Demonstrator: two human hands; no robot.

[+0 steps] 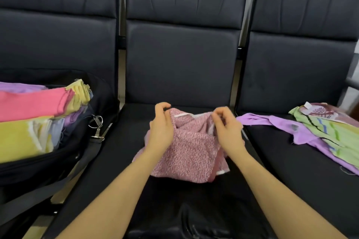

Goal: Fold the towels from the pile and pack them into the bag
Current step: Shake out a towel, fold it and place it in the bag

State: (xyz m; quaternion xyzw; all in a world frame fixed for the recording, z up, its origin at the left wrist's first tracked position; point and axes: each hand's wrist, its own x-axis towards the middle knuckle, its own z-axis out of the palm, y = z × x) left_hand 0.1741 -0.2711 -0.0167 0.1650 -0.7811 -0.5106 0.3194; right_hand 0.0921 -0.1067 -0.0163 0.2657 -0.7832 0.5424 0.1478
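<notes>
No text, brand, number or sign can be read anywhere. The one printed mark is a dark red emblem on the pale cloth [322, 111] topping the pile at about three o'clock, too blurred to make out; a small white tag [308, 105] at its edge shows no legible writing

A pink speckled towel [186, 147] lay crumpled on the middle seat, its far edge lifted. The black bag [48, 161] on the left seat stood open, packed with folded towels [29, 118] (pink, yellow, purple). 3 unfolded towels [320, 134] lay overlapped on the right seat.
</notes>
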